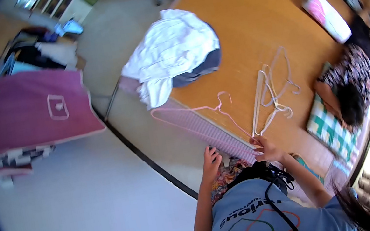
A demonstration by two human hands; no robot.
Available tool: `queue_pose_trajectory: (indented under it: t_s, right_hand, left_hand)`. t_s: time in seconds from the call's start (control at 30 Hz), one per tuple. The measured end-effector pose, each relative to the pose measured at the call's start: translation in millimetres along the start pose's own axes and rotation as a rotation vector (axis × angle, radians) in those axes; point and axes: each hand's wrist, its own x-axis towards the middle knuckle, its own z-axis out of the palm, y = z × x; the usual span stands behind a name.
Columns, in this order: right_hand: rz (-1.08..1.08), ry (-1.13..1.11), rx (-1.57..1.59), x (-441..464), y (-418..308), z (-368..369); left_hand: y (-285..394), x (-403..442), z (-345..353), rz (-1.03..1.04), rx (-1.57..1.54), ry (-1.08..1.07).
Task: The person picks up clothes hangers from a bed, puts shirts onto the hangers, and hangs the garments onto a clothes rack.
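My right hand [267,148] pinches one end of a pink clothes hanger [186,110], whose hook points away from me above the edge of the wooden platform. Its other end reaches out to the left, over the pale pink striped side of the platform. My left hand [211,162] is held low in front of my body, apart from the hanger, with its fingers loosely spread and nothing visible in them. Several white and pale hangers [260,98] lie on the wood just beyond my right hand. A heap of white cloth [173,44] rests at the platform's corner, over a dark grey cloth [199,70].
The wooden platform [238,23] stretches ahead. At right a person [351,68] lies near a green checked pillow [331,125], with a white and pink box-like item [328,18] farther back. On the left hangs a purple cloth [32,107]; clothes [37,52] are piled behind it.
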Motion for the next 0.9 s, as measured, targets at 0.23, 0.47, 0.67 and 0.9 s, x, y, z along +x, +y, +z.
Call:
queue_pose_trajectory:
  t_s: [0.23, 0.47, 0.67, 0.9]
  right_hand:
    - [-0.678, -0.184, -0.648, 82.9, -89.3, 104.7]
    - [-1.006, -0.5, -1.2, 124.6, -80.3, 249.2]
    - [-1.051, -0.438, -1.284, 134.1, -96.9, 328.6]
    - [-1.01, -0.443, -1.205, 157.0, -105.6, 379.0]
  left_hand:
    - [28.0, -42.1, -40.5, 0.255, -0.466, 0.248]
    - [40.9, -74.7, -141.6, -0.027, -1.397, 0.467]
    - [12.5, -57.3, -228.5, -0.183, -1.319, 0.537]
    - [66.3, -64.6, -279.8, -0.174, -1.304, 0.488]
